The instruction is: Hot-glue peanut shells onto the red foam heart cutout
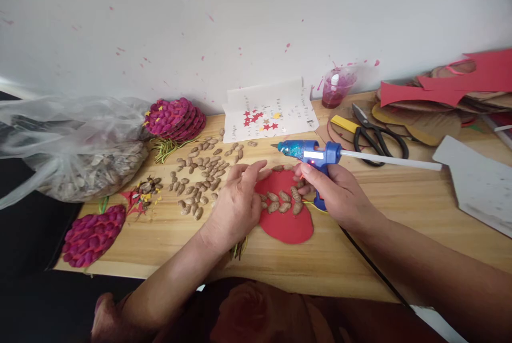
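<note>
Between the left grip (236,201) and the right grip (347,193) lies the red card (286,228), partly covered: peanuts (285,197) line its middle and far edge, while its near part is bare. The right grip clasps the glue gun (314,154); loose peanuts (198,213) remain on the worktop (340,265) left of the left grip, which hides the card's left edge, so whether it pinches anything I cannot tell.

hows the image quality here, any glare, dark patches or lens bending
Head view: soft light on the wall; head view: pale sheen on the plastic bag, lower left corner very dark; head view: apparent wide-angle stretch toward the edges; head view: left hand and right hand without strong blur, writing on the paper too small to read.
</note>
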